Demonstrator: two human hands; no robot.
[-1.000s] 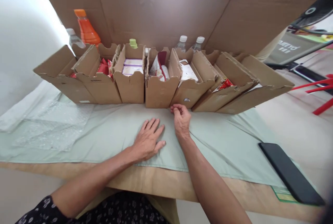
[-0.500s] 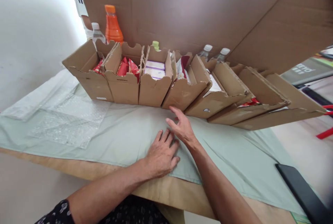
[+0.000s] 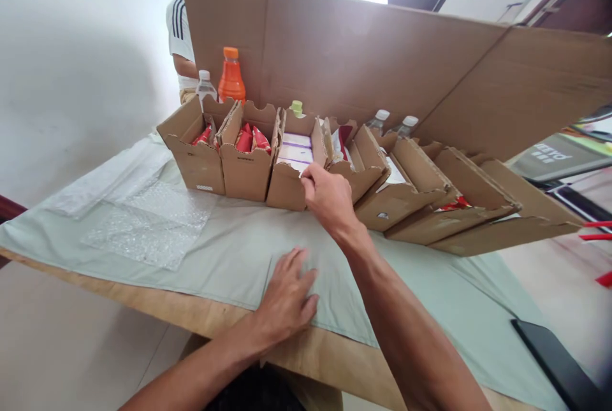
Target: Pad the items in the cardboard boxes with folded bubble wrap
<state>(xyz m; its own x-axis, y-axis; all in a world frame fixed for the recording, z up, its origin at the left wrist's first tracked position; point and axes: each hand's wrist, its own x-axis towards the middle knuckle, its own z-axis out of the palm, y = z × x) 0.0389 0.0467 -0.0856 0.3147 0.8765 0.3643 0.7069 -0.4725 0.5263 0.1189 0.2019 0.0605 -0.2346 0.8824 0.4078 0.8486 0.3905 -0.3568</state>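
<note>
My left hand [image 3: 287, 296] lies on the pale green cloth [image 3: 239, 271] near the table's front edge, fingers stretched out and holding nothing. My right hand [image 3: 329, 197] is raised at the front right corner of a cardboard box [image 3: 289, 191] that holds white and purple packs [image 3: 295, 151]. Its fingers are curled together; whether they grip the box edge or anything else is hidden. Just left stands a box [image 3: 245, 175] with red packets [image 3: 252, 139] inside. Right of my hand, a tilted box [image 3: 368, 162] holds a white and dark red packet [image 3: 342, 142].
More boxes [image 3: 406, 197] lean along the row to the right. Bubble wrap [image 3: 148, 226] lies at left. Behind stand an orange bottle [image 3: 231, 79], clear bottles [image 3: 380, 119] and a tall cardboard panel [image 3: 363, 48]. A black flat object [image 3: 554, 360] lies at right. A person [image 3: 184, 41] is beyond.
My right hand has risen from the cloth to the box with the white and purple packs, its fingers curling in. My left hand stays on the cloth. The view has tilted up.
</note>
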